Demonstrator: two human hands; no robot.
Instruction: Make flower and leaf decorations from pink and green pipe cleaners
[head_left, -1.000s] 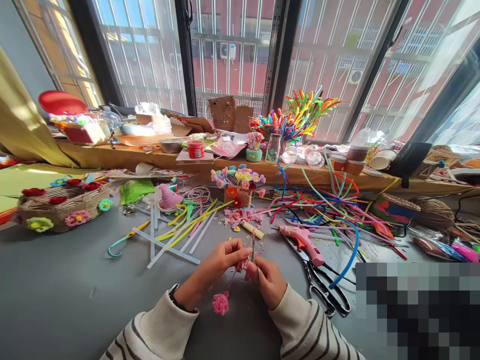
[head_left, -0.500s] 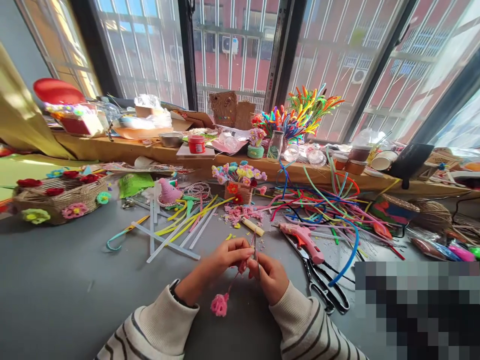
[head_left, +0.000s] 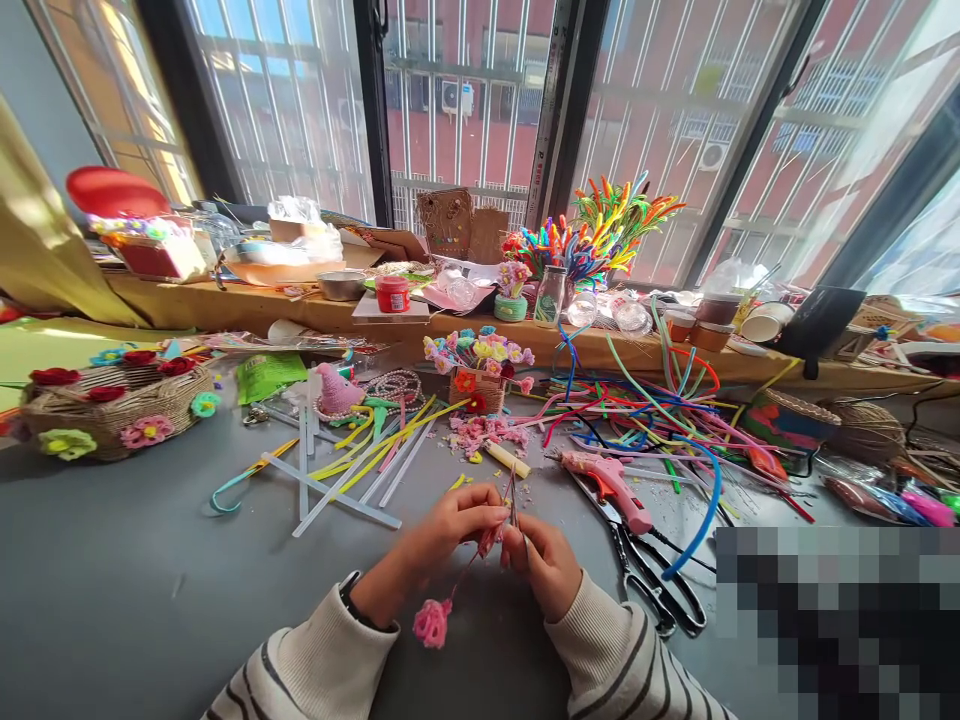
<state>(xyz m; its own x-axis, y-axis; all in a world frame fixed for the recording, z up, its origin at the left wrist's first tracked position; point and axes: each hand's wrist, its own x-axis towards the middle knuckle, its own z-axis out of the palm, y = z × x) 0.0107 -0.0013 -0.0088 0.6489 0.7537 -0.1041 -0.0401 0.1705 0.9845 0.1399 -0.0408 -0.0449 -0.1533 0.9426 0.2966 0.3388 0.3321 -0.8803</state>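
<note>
Near the table's middle, my left hand (head_left: 466, 520) pinches a thin pink fuzzy stem. A pink looped flower (head_left: 433, 622) hangs from that stem, below and left of the fingers. My right hand (head_left: 546, 562) is closed round small scissors (head_left: 513, 500), their thin blades pointing up beside my left fingertips. The two hands are nearly touching. Pink fuzzy bits (head_left: 487, 434) and a cream stick (head_left: 508, 459) lie just beyond them.
A pink glue gun (head_left: 611, 485) and large black scissors (head_left: 637, 570) lie to the right. Clear sticks (head_left: 330, 490) are at the left, near a woven basket (head_left: 120, 415). Coloured stems (head_left: 630, 410) spread behind, before a cluttered ledge (head_left: 450, 325).
The pink flower has swung slightly left and down. My right hand and the small scissors have shifted slightly right; the view has moved a little.
</note>
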